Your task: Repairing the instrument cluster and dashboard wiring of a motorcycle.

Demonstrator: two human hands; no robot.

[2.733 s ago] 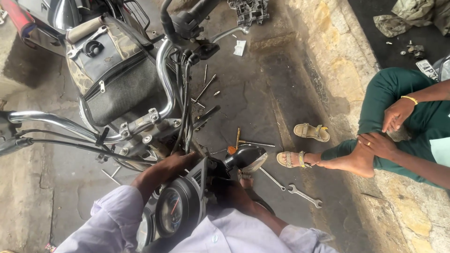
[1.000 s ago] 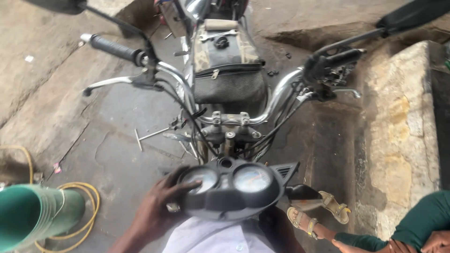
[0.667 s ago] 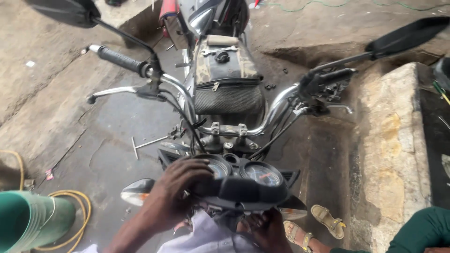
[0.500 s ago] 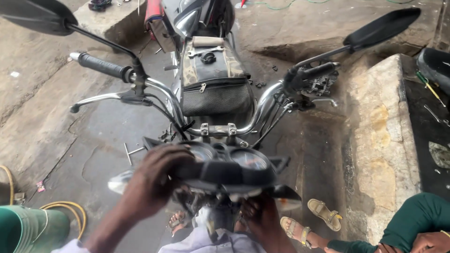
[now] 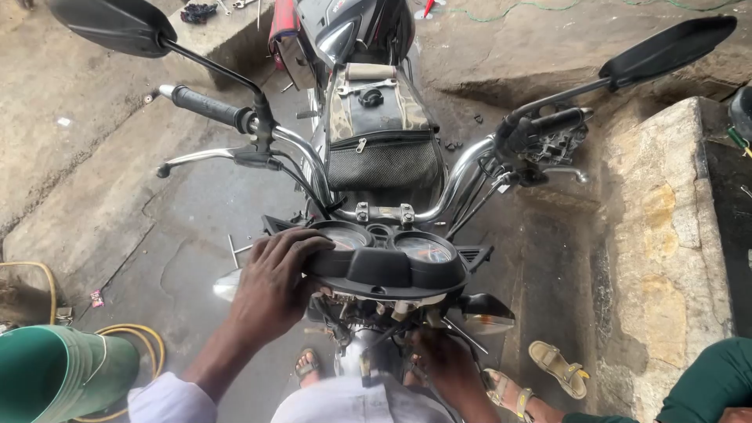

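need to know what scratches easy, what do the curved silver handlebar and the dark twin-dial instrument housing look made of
Curved silver handlebar: likely chrome-plated metal, given its bright mirror glints. Dark twin-dial instrument housing under the left hand: probably matte black plastic, dull and moulded; the dial faces look like clear plastic or glass.

left hand (image 5: 274, 286) grips left edge of instrument cluster (image 5: 384, 262) | right hand (image 5: 442, 364) among wires (image 5: 352, 325) beneath it | handlebar (image 5: 376, 211) behind | green bucket (image 5: 59, 372) lower left
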